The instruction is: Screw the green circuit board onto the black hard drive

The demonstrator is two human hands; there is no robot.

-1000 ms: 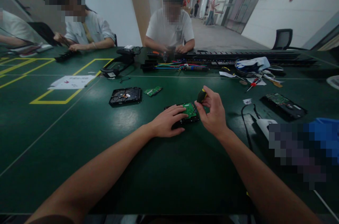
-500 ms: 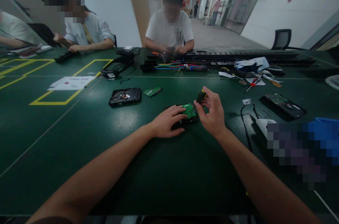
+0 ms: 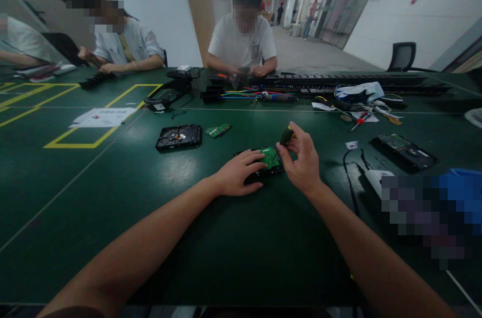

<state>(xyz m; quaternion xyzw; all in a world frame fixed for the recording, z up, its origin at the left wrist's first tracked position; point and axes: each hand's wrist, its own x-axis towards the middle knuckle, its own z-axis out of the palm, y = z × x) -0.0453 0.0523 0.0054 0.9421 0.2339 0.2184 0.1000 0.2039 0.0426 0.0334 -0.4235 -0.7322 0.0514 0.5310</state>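
Observation:
My left hand lies over a hard drive on the table, fingers stretched out across its top and the thumb apart at its near side. Part of the drive is hidden under this hand. A green circuit board shows on the drive's upper face. Closed around a screwdriver with a dark green and yellow handle, my right hand is just right of the drive. The screwdriver is tilted, its shaft pointing down to the board's right edge. Whether the tip sits in a screw is too small to tell.
Left of my hands lie another hard drive and a loose circuit board. To the right are a third drive, a cable and a red screwdriver. Several people sit across the table, behind coloured wires.

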